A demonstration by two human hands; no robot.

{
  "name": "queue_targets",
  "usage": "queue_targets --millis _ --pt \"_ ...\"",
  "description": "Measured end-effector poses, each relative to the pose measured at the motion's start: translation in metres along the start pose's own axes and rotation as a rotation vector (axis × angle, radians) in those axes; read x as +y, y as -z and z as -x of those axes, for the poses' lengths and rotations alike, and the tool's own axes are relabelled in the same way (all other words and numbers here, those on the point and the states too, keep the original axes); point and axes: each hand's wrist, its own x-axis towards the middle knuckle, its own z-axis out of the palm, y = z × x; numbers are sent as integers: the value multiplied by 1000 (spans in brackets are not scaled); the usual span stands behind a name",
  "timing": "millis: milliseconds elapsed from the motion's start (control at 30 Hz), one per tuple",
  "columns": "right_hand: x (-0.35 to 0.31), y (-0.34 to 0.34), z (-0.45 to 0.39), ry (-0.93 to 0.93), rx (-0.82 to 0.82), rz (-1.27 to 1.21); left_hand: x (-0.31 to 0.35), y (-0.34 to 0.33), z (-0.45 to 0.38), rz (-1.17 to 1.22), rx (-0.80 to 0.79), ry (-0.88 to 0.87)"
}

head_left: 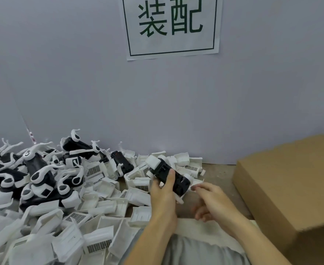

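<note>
Currently gripping a black-and-white plastic part (181,184) in the left hand (163,194), thumb across its dark body, above the worktop (219,174) at centre, beside a heap of white covers (100,205). With the right hand (212,199) just right of it, fingers half curled, blurred: cannot tell whether pinching its white end. Cardboard box (291,188) at right.
</note>
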Motion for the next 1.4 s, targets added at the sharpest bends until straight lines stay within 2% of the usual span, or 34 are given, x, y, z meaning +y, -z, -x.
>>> queue_targets --millis 67,100,200,300,433,600,867,933,1033,1167,1267,1400 --pt "7 6 -4 114 161 94 -1 3 -1 -33 15 -41" --pt "9 8 -4 185 182 157 -2 3 -2 -38 5 -41" --pt "14 2 -3 327 31 317 -10 1 -1 -60 -80 3" --pt "16 -6 -2 436 1 338 -16 -2 5 -216 -201 -66" --pt "16 -2 -3 441 63 337 -19 -3 7 -362 -270 -169" --pt "11 0 -1 464 104 386 -19 -2 7 -386 -258 -218" --pt "17 -4 -6 488 67 319 -18 -3 8 -456 -225 -334" --pt "17 -2 -8 460 132 279 -16 -3 9 -516 -216 -406" --pt "15 4 -7 493 189 85 -14 -2 11 -638 -223 -495" --pt "15 1 -4 485 -14 -138 -19 1 14 -891 -297 -578" --pt "13 3 -11 389 133 -282 -19 2 16 -1027 -360 -639" --pt "12 6 -19 378 298 -229 -18 2 15 -1069 -399 -656"
